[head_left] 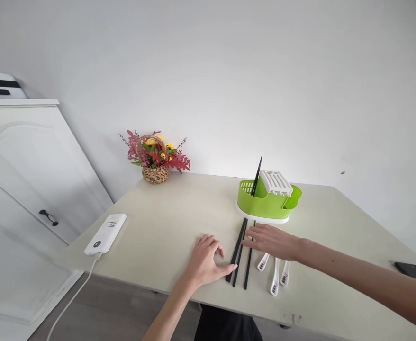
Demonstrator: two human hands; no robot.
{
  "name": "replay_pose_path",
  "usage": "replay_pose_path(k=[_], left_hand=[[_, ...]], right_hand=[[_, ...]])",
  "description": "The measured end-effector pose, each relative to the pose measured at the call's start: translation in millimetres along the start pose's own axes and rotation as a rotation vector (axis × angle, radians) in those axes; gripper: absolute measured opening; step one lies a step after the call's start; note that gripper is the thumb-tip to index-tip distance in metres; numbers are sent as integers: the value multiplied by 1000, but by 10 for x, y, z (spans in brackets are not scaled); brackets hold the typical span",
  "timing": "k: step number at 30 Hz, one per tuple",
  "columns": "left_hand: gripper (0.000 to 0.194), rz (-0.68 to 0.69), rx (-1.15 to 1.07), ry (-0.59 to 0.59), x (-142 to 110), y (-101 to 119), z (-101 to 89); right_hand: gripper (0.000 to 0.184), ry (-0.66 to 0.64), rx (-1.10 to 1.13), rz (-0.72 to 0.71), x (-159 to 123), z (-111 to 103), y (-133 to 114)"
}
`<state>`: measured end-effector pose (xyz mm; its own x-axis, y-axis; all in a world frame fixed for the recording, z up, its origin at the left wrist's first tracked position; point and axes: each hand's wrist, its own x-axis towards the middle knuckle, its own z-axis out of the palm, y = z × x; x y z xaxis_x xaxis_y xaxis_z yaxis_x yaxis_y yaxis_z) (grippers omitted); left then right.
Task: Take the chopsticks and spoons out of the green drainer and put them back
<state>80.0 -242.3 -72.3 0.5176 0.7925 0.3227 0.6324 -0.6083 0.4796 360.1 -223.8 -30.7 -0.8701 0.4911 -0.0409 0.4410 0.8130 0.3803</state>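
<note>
Several black chopsticks [241, 251] lie side by side on the table, pointing away from me. My left hand [208, 260] rests at their left, fingers curved and thumb stretched apart, its tip at the leftmost chopstick. From the right, my right hand [263, 237] reaches over the chopsticks' upper part, fingers apart and hiding some of their length. Just beyond it stands a green cutlery holder [259, 206] with a white slotted top [276, 182] and white base; a black chopstick [257, 176] leans upright in its left compartment. White spoons [275, 279] lie below my right forearm, partly hidden.
A white power bank [105, 233] with a cable sits at the table's left. At the back left stands a wicker basket of flowers [156, 174]. A black phone [414, 272] lies at the right edge. A white cabinet [23, 189] stands left of the table [165, 222].
</note>
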Motion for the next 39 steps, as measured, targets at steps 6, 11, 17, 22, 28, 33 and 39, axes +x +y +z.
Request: replay_pose_path(k=[6, 11, 17, 22, 28, 33, 39], left_hand=[[26, 1, -42, 16, -8, 15, -43], [23, -19, -43, 28, 0, 20, -49], [23, -2, -78, 37, 5, 4, -33], [21, -5, -79, 38, -7, 14, -43], [20, -19, -97, 39, -30, 30, -67], [16, -21, -127, 48, -63, 29, -75], [21, -13, -272, 47, -70, 53, -142]], right_hand=[[31, -34, 24, -32, 166, -23, 0], [18, -52, 48, -34, 302, 34, -11], [17, -63, 95, -20, 390, 62, -1], [20, -81, 118, -21, 429, 58, 0], [20, -88, 136, -46, 481, -14, -16], [21, -82, 164, -84, 489, -112, 25], [12, -79, 242, -32, 491, -546, 132]])
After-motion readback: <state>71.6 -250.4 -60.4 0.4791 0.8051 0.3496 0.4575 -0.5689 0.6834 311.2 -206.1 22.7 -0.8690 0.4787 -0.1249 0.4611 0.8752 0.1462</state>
